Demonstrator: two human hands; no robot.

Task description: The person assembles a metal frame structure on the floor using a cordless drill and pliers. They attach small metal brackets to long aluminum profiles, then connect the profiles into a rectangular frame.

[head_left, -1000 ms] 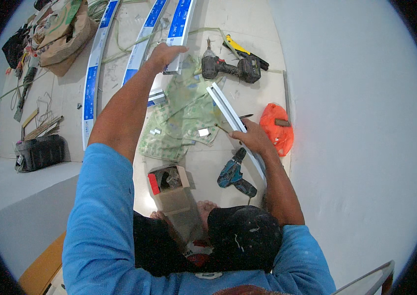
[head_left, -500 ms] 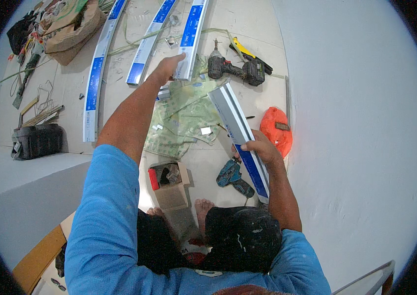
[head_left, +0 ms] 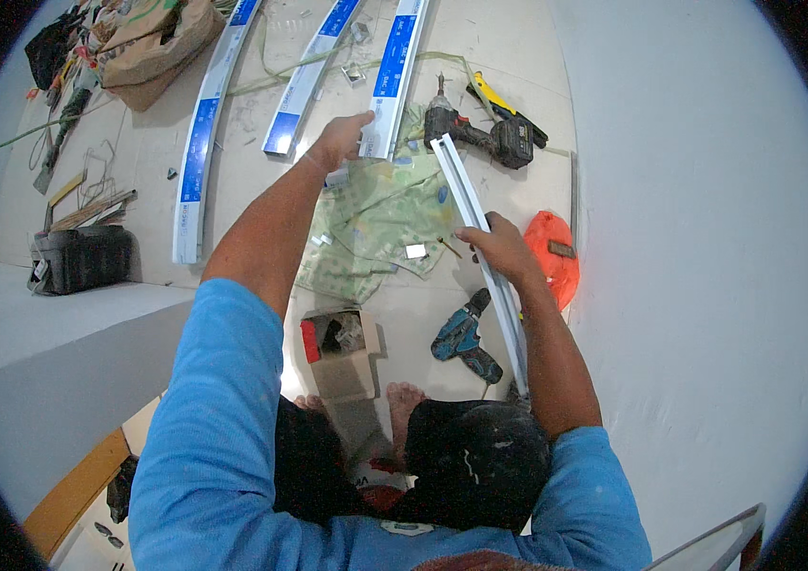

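Note:
My left hand (head_left: 339, 141) is closed on the near end of a long white aluminium profile (head_left: 393, 71) with blue film, which runs away from me. A shorter aluminium profile (head_left: 464, 187) is in my right hand (head_left: 505, 251), fingers wrapped round its middle; its grooved edge faces up and its near end reaches my right knee. Under the hands lies a crumpled green patterned cloth (head_left: 375, 214) with small metal bits on it. A blue drill (head_left: 463, 343) rests just left of the short profile. Past that profile's far end lies a dark impact driver (head_left: 471, 133).
Two more film-covered profiles, a long one (head_left: 199, 157) and another (head_left: 304, 86), lie left on the tiles. Near my feet stands an open cardboard box (head_left: 345, 371). Right are an orange bag (head_left: 547, 271), a yellow-black tool (head_left: 490, 95) and the wall (head_left: 689, 238). A black case (head_left: 85, 259) stands left.
My right hand has turned the short profile from its broad blue-filmed face to its narrow grooved edge. My left hand still grips the long profile's end. The whole view has shifted slightly.

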